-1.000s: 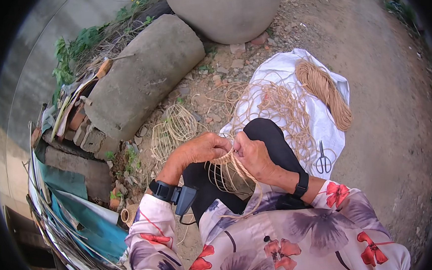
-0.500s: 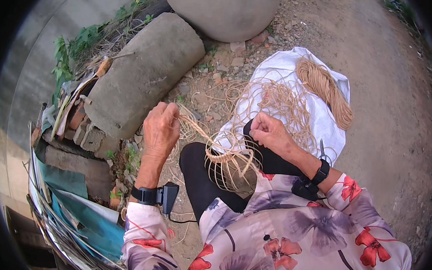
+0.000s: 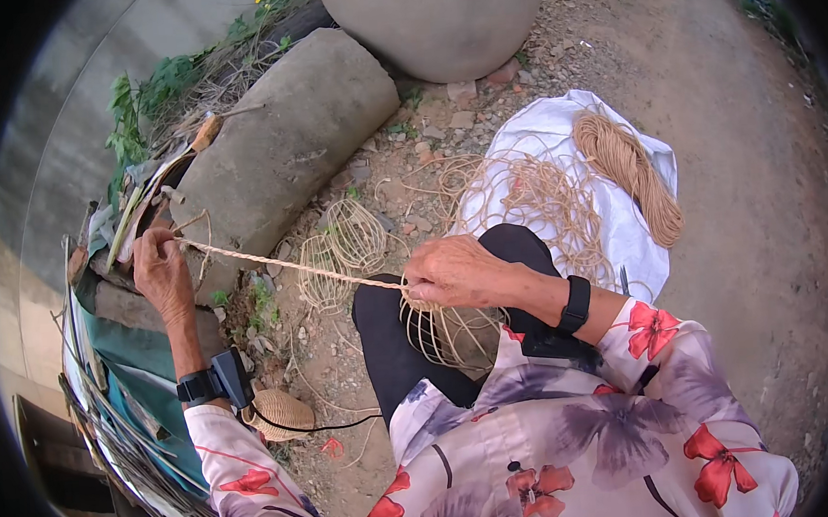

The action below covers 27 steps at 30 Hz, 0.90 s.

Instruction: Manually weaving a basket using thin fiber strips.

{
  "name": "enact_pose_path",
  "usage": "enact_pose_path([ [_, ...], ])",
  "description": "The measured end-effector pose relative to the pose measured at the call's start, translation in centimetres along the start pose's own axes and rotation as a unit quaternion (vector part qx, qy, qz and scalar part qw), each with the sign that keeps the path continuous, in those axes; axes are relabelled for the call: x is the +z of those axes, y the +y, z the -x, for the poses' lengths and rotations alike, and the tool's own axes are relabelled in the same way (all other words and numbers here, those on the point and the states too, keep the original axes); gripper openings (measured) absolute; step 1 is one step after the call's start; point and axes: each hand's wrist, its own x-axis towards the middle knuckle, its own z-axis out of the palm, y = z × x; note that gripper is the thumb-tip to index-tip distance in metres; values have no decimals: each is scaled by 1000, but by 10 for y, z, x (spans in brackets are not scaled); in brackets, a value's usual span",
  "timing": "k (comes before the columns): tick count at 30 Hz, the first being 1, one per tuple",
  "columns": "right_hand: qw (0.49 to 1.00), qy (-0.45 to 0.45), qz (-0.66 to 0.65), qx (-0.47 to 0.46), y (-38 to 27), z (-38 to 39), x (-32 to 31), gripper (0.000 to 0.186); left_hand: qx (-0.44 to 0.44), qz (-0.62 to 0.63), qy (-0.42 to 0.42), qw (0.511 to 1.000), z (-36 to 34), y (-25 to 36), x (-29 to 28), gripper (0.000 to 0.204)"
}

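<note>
A tan twisted fibre cord [image 3: 291, 263] is stretched taut between the two hands. The left hand [image 3: 161, 272] is held out to the person's left, closed around the far end of the cord, just in front of a stack of flat boards and scrap sheets [image 3: 108, 372]. The right hand [image 3: 453, 270] is closed over the near end of the cord, pinching it above the knee, where a half-woven open basket frame of pale straw strands [image 3: 447, 332] is rested on the black trouser leg [image 3: 391, 345]. A black band is worn on each wrist, and a small black device [image 3: 230, 376] is strapped by the left one.

On the bare dirt ground [image 3: 754, 238], just beyond the cord, two small open-weave straw cages [image 3: 342, 249] are seen side by side. A white cloth sack [image 3: 559, 155] is spread further out, with a loose tangle of straw fibre [image 3: 534, 199] lying on it and a coiled hank of tan cord [image 3: 632, 174] laid along its right side. A long grey concrete cylinder [image 3: 279, 148] is lying behind the cages, and a large rounded grey stone [image 3: 437, 15] is set beyond it. A small woven straw disc [image 3: 281, 411] is lying on the ground below the left forearm.
</note>
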Motion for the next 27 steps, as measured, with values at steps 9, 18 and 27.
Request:
enact_pose_path([
  [9,791,-8,-602,107,8,-4,-13,21,-137,340,-173,914,96,176,-14,8],
  [18,798,-73,-594,66,-15,1,-17,28,-85,377,-187,903,156,230,-17,15],
  [27,680,-11,-727,97,-23,2,-11,22,-47,456,-307,834,157,239,5,18],
])
